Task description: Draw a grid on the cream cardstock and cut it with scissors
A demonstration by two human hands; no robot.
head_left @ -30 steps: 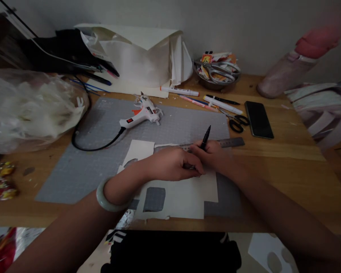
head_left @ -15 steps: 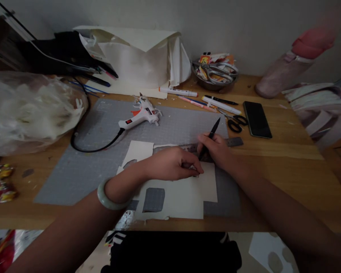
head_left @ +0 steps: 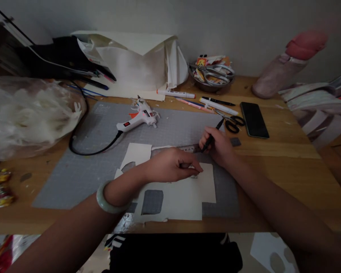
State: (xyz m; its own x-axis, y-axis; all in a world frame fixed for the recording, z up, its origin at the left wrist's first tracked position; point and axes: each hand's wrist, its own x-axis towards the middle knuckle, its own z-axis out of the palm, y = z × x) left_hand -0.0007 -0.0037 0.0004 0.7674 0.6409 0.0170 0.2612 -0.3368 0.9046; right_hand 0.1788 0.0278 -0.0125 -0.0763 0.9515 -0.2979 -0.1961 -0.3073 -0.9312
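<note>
My right hand [head_left: 218,143] is wrapped round a black pen [head_left: 211,136], its upper end tilted up to the right. A ruler [head_left: 187,149] lies beneath that hand, and its grey end shows past the wrist. My left hand [head_left: 172,166], below a pale bangle, hovers over or rests on white paper [head_left: 182,203]. Its thumb and forefinger are nearly closed at a small dark spot; whatever is between them, if anything, is too small to name. A few drawn lines show on the paper beside those fingertips. The paper has a cut-out window at its lower left.
A grey cutting mat [head_left: 82,174] lies under the paper. On it sits a white glue gun [head_left: 139,117] with a black cord. Black-handled scissors [head_left: 233,123], several pens, a phone [head_left: 255,120] and a bowl [head_left: 210,81] stand behind. A plastic bag [head_left: 31,117] is at left.
My right hand has lifted slightly and moved right with the pen, away from the left fingertips. More drawn lines are uncovered. The whole view has shifted a little.
</note>
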